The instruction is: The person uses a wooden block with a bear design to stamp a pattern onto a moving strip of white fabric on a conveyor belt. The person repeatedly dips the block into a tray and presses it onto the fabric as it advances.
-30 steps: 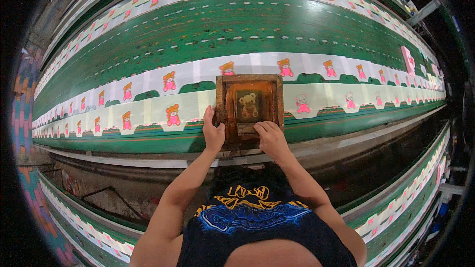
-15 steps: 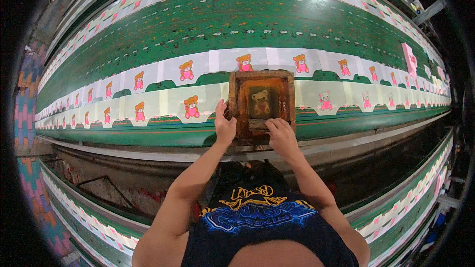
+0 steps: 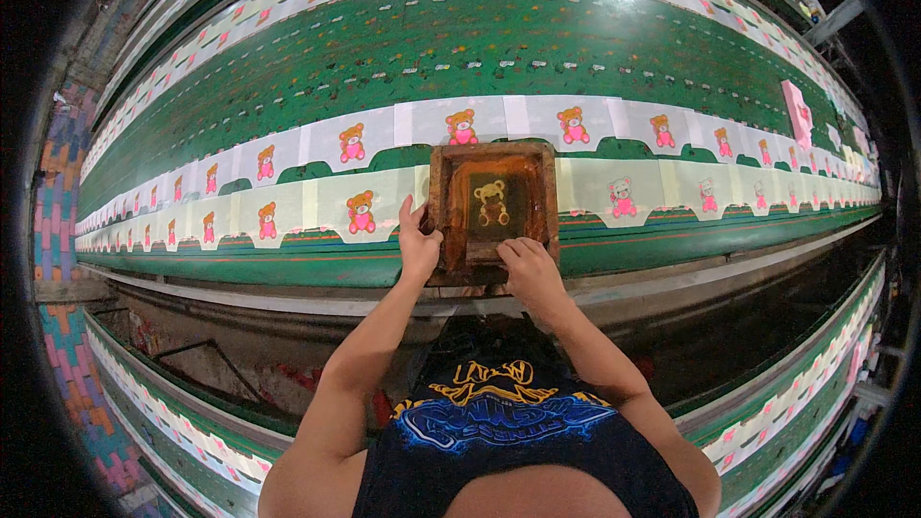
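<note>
A wooden screen-printing frame (image 3: 548,194) with orange-brown stained inner sides lies on the near row of pale fabric pieces. Its dark mesh shows a yellowish bear stencil (image 3: 491,201). My left hand (image 3: 419,247) grips the frame's left side, with the thumb against the rim and a finger pointing up along it. Inside the frame's near end, my right hand (image 3: 530,269) is closed around a squeegee (image 3: 483,251), mostly covered by the fingers. To the left, a fabric piece (image 3: 328,195) bears a brown bear with a pink heart; on the right, another bear print (image 3: 622,198) has a pale head.
A long green printing table (image 3: 374,269) runs left to right, with a pale rail (image 3: 249,294) along its near edge. A second row of bear prints (image 3: 573,125) lies beyond the frame. A pink block-like object (image 3: 795,113) stands at the right.
The whole view has shifted slightly left. My right hand and the squeegee stay at the frame's near end. The bear stencil looks brighter and sharper. Both hands keep their grips.
</note>
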Available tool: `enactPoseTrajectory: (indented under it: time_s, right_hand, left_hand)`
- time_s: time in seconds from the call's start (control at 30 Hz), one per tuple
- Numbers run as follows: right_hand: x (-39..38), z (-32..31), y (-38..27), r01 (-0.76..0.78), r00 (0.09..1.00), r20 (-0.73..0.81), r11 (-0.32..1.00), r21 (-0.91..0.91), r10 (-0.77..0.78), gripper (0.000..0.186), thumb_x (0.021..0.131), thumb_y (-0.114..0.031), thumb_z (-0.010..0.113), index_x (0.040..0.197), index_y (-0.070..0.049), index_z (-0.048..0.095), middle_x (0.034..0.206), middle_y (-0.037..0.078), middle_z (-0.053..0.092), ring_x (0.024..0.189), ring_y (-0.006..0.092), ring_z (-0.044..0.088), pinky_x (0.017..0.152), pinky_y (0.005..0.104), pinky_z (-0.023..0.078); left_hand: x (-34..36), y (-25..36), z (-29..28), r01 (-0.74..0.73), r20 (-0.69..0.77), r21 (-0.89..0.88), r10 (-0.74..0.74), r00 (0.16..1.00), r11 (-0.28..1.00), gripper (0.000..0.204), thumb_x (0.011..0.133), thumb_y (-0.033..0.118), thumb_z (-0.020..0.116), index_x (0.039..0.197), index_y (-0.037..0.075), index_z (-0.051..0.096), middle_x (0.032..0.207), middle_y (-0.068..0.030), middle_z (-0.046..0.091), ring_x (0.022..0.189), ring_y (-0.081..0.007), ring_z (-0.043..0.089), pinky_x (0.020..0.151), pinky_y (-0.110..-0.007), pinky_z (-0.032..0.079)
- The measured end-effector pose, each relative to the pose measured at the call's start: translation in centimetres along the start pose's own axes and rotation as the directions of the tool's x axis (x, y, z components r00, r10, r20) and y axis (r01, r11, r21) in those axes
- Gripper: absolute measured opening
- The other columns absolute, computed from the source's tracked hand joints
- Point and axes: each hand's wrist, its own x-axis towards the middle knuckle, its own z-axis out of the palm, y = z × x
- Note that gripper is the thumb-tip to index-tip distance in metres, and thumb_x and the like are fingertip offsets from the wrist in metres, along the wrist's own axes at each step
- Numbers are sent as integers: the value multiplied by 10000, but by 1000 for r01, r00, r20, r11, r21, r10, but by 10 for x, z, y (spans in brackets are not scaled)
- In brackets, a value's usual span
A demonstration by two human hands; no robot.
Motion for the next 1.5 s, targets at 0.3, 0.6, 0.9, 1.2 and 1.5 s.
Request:
enactPoseTrajectory:
  time_s: [0.3,0.6,0.9,1.2,1.5]
  right_hand:
    - [102,-17,48,-38,998,-50,999,4,38,323,707,23,634,1029,-6,644,1026,191,680,1033,389,622,915,482,499]
    - [16,23,16,24,993,-108,995,-98,-35,361,716,16,653,1075,-9,622,1125,160,651,1087,349,607,973,471,479]
    - [0,-7,28,17,996,-89,1000,12,-15,392,719,61,619,1102,-21,625,1129,135,667,1117,326,611,991,431,475]
    - [-69,-97,136,-77,994,-88,996,-46,72,427,695,37,649,1119,-8,632,1158,146,664,1137,339,600,1014,440,467]
    - [-113,-125,207,-43,996,-85,999,-19,41,386,730,32,634,1115,-4,631,1158,161,668,1128,339,609,1014,440,467]
  left_hand:
    - [4,2,-3,-47,26,165,44,999,985,699,801,-118,596,1465,-21,402,1405,-203,557,1235,-252,570,1022,-311,446]
    - [3,-10,-4,-12,39,86,8,999,996,664,800,-84,600,1446,-2,476,1396,-179,582,681,-146,585,732,-314,493]
    - [-10,12,20,-47,37,24,46,998,999,815,802,-130,541,1551,28,264,1549,-197,364,1471,-328,317,1157,-383,315]
    - [-35,22,189,-191,29,0,191,981,982,790,799,-107,536,1540,-7,279,1529,-235,380,1448,-333,349,1184,-405,265]
    - [-51,31,269,-83,26,35,82,996,996,766,815,-111,581,1522,4,309,1490,-248,434,1417,-344,408,1139,-388,342]
